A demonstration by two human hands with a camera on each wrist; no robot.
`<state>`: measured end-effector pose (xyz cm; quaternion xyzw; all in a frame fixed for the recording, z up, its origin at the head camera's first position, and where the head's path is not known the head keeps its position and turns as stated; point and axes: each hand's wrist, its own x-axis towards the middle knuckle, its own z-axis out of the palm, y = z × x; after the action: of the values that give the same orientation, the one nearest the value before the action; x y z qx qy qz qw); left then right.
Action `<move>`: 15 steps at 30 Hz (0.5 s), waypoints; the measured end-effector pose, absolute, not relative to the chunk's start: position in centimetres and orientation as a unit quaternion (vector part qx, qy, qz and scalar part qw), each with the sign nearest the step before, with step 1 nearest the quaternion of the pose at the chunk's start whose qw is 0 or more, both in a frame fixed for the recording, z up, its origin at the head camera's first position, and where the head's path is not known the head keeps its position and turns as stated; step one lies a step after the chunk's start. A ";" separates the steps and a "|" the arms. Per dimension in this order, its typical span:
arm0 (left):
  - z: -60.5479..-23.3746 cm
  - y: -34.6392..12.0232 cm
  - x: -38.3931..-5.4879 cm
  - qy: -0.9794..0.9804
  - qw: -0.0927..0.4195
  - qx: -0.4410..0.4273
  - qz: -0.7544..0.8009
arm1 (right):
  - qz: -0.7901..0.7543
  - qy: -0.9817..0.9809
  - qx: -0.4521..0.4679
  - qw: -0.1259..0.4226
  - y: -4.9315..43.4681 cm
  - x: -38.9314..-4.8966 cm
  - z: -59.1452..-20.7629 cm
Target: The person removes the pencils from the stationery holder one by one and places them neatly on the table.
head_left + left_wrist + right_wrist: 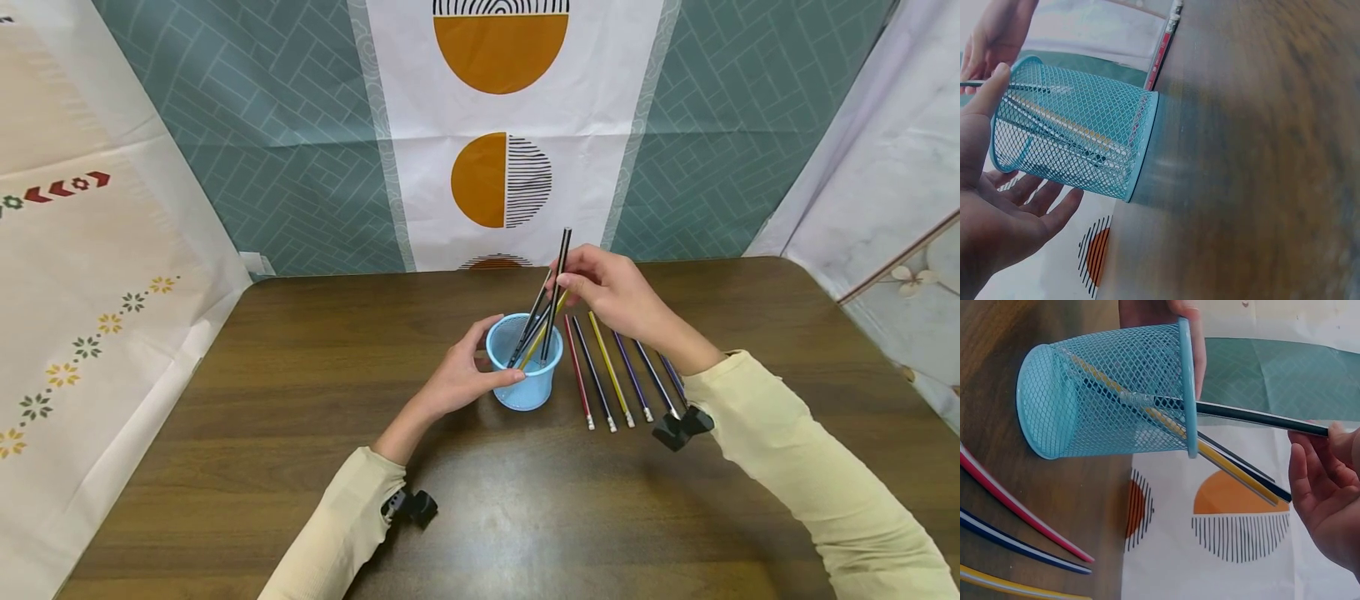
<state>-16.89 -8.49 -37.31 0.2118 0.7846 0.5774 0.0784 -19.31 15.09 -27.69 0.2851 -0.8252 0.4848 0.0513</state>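
A light blue mesh pencil cup (525,392) stands upright on the table. My left hand (465,375) holds it near the rim, thumb on the near side and fingers round the far side. Above the cup, my right hand (611,292) pinches a black striped pencil (1247,415) between thumb and fingers. That pencil's eraser end is inside the cup, seen through the mesh in the right wrist view. A yellow pencil (1229,469) and a couple of dark pencils lean inside the cup, their upper ends beside the right fingers.
Right of the cup lies a row of several pencils on the brown table (337,358), among them a red pencil (577,375) and another yellow pencil (611,367). Their eraser ends face me. Behind the table hangs a patterned cloth (300,167).
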 end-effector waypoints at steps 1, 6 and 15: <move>-37.3 -8.5 -16.9 0.783 0.079 0.213 0.580 | 0.487 -0.824 0.285 0.057 15.2 -19.3 -27.6; -37.5 -8.5 -16.9 0.776 0.084 0.215 0.587 | 0.503 -0.815 0.275 0.086 15.5 -19.2 -27.2; -37.4 -8.5 -16.9 0.785 0.079 0.213 0.576 | 0.519 -0.797 0.272 0.147 16.0 -19.0 -26.3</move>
<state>-16.90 -8.53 -37.38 0.2127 0.7854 0.5759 0.0790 -19.03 15.99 -26.26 0.2723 -0.7969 0.5190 0.1467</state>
